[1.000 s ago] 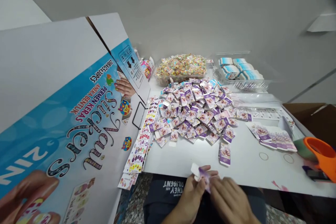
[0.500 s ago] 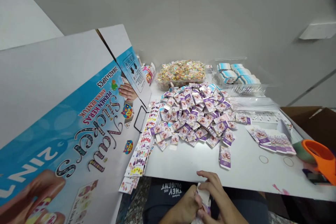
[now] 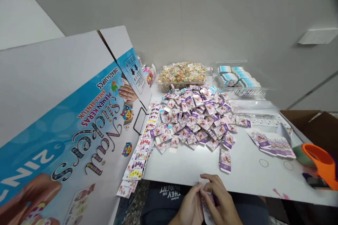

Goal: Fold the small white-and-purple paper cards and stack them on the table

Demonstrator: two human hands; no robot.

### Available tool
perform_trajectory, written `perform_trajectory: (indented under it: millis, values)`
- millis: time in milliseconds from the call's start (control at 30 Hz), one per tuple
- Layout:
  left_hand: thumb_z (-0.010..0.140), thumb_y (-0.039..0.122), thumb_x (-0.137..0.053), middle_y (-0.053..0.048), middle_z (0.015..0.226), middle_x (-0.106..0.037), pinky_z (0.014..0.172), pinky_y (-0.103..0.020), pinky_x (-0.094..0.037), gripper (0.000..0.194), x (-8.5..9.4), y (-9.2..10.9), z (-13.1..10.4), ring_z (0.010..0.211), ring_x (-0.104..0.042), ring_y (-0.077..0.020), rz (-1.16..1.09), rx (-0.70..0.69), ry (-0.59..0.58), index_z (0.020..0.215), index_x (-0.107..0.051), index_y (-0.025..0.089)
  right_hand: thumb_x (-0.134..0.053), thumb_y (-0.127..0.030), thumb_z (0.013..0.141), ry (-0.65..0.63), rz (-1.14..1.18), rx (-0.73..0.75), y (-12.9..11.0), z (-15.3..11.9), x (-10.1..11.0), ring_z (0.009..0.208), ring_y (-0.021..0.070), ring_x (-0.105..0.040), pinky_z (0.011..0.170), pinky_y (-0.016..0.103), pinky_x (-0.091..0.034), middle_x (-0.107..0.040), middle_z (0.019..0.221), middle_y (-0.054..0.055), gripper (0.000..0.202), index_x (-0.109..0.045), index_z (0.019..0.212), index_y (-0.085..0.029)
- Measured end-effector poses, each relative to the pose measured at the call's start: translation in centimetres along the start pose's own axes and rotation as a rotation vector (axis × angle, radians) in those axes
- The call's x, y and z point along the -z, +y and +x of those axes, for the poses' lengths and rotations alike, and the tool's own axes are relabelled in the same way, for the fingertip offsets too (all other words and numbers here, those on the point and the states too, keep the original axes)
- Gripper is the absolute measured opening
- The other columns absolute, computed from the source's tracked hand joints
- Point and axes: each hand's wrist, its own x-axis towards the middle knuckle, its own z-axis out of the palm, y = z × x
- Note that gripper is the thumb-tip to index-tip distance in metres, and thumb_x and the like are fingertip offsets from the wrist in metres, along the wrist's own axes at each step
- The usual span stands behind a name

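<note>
At the table's front edge, above my lap, both hands grip one small purple-and-white carton (image 3: 208,212). My left hand (image 3: 190,204) is closed along its left side, and my right hand (image 3: 221,198) closes over its top and right side. Fingers cover much of the carton, so I cannot tell how far it is folded. In front of the hands lies a single similar carton (image 3: 225,160). Beyond it rises a large heap of small purple-and-white cartons (image 3: 195,117). Flat, fanned-out cartons (image 3: 274,143) lie to the right.
A big printed box (image 3: 105,88) stands at left, beside strips of nail stickers (image 3: 141,151). Behind the heap are a tub of wrapped candies (image 3: 182,72) and a clear tray with blue-and-white stacks (image 3: 239,77). Rubber bands (image 3: 263,163), an orange tape dispenser (image 3: 320,161) and a cardboard box (image 3: 311,121) are right.
The carton has turned between my hands, showing more of its printed face. My fingers have shifted on it, the left hand coming up toward its top end. The view has moved slightly.
</note>
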Motion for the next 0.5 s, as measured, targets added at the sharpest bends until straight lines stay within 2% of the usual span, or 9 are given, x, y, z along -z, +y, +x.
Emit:
perform_trajectory:
  millis: [100, 200, 300, 433, 500]
  values:
    - [0.060, 0.036, -0.075, -0.006, 0.074, -0.066, 0.077, -0.035, -0.049, 0.031, -0.4, 0.8, -0.1, 0.082, -0.066, -0.0263, -0.045, 0.074, 0.120, 0.082, -0.064, 0.015, -0.065, -0.015, 0.089, 0.138, -0.066, 0.112, 1.1, -1.3, -1.6, 0.104, 0.0244, -0.068, 0.086, 0.033, -0.059, -0.069, 0.118, 0.014, 0.026, -0.064, 0.114, -0.022]
    - [0.057, 0.034, -0.068, -0.004, 0.068, -0.063, 0.068, -0.031, -0.047, 0.028, -0.3, 1.3, 0.0, 0.073, -0.065, -0.0245, -0.038, 0.095, 0.184, 0.077, -0.058, 0.017, -0.062, -0.014, 0.091, 0.185, -0.043, 0.114, 2.0, -2.3, -2.9, 0.103, 0.0236, -0.068, 0.084, 0.032, -0.060, -0.069, 0.118, 0.013, 0.027, -0.066, 0.116, -0.023]
    - [0.057, 0.038, -0.069, -0.001, 0.063, -0.059, 0.058, -0.027, -0.041, 0.032, 0.4, 1.9, 0.1, 0.062, -0.060, -0.0199, 0.051, 0.019, 0.212, 0.078, -0.056, 0.018, -0.067, -0.020, 0.090, 0.088, 0.001, 0.035, 2.5, -2.5, -2.9, 0.113, 0.0255, -0.067, 0.092, 0.033, -0.059, -0.066, 0.127, 0.015, 0.029, -0.067, 0.118, -0.024]
    - [0.062, 0.046, -0.073, 0.004, 0.059, -0.056, 0.051, -0.024, -0.030, 0.037, 1.8, 2.5, 0.2, 0.051, -0.049, -0.0124, 0.253, -0.053, 0.209, 0.080, -0.055, 0.019, -0.071, -0.027, 0.088, -0.099, 0.098, -0.012, 2.2, -1.9, -1.4, 0.124, 0.0256, -0.064, 0.100, 0.030, -0.055, -0.064, 0.134, 0.015, 0.043, -0.063, 0.130, -0.024]
    - [0.064, 0.046, -0.075, 0.005, 0.061, -0.056, 0.051, -0.023, -0.029, 0.037, 2.4, 2.6, 0.3, 0.050, -0.047, -0.0106, 0.304, -0.058, 0.169, 0.078, -0.054, 0.019, -0.069, -0.027, 0.089, -0.167, 0.138, -0.059, 1.8, -1.4, -0.8, 0.123, 0.0238, -0.065, 0.101, 0.028, -0.054, -0.064, 0.134, 0.014, 0.036, -0.066, 0.126, -0.024]
